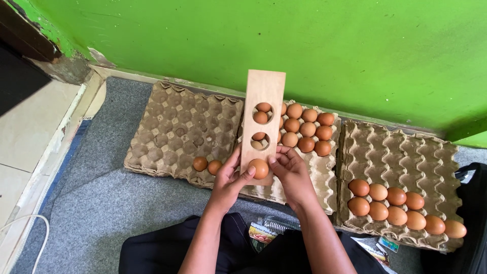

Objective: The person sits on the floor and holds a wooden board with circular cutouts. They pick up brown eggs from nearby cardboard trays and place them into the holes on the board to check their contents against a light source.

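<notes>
**Egg sits in lowest hole of wooden board, both hands on board**

Person sits on grey carpet (101, 203), facing green wall (304, 45). Left hand (229, 180) grips wooden board (264, 91) at its lower left edge, fingers curled around the edge, thumb reaching toward the lowest hole. Right hand (291, 170) holds the lower right edge, fingers bent and close together, thumb tip just beside the egg (259, 168). That egg is brown and sits in the lowest of three round holes in the board, between the two thumbs. Cannot tell whether either thumb actually presses on it.

Board is upright-ish, long axis pointing away from the person, held over the middle egg tray (324, 177). Through the two upper holes, brown eggs of the middle tray show. More eggs (307, 129) lie in the far rows of that tray, right of the board.

Left egg tray (172, 127) is mostly bare, with two brown eggs (207, 165) at its near right corner, just beside the left hand. Right egg tray (401, 152) holds about ten brown eggs (401, 205) in its near rows, well apart from the hands. White cable (30, 220) lies at far left on the floor.
</notes>
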